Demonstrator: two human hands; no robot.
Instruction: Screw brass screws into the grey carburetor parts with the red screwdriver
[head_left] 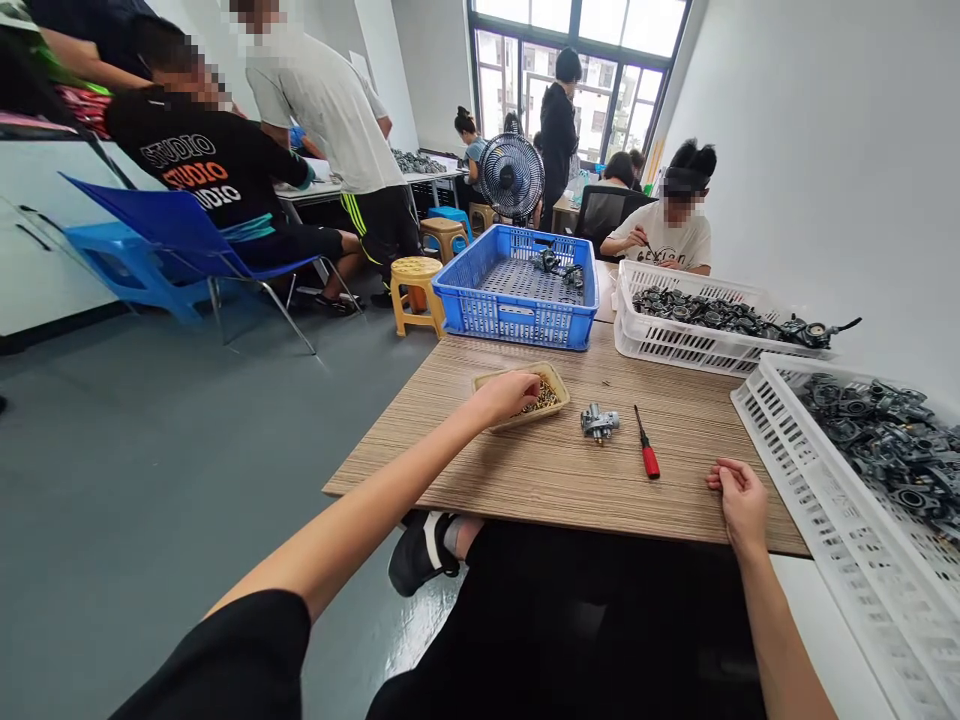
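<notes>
Brass pieces [545, 396], too many to count, lay in one beige tray [536, 414], just off centre toward 4 o'clock. Left to right, clock on the full view: one black shirt [196, 170] at 10 o'clock, "STUDIO" printed on it three times. Left hand [508, 396] dipped into the tray, fingers bent down among the brass; couldn't tell if they had hold of any. One blue crate [517, 325] sat at the tray's 12 o'clock, at least two dark parts inside. One metal carburetor-like part [599, 423] lay on the wood-grain tabletop [480, 478], view's 4 o'clock. Just beside it, toward 3 o'clock: one red-handled screwdriver [649, 455]. One white shirt [684, 240] at 2 o'clock, lettering too small to read surely. Right hand [744, 503] was at 4 o'clock, fingers loosely curled, thumb near index; couldn't tell if anything was held. Two white crates [784, 425], 2 to 4 o'clock, held uncounted heaps of metal parts.
</notes>
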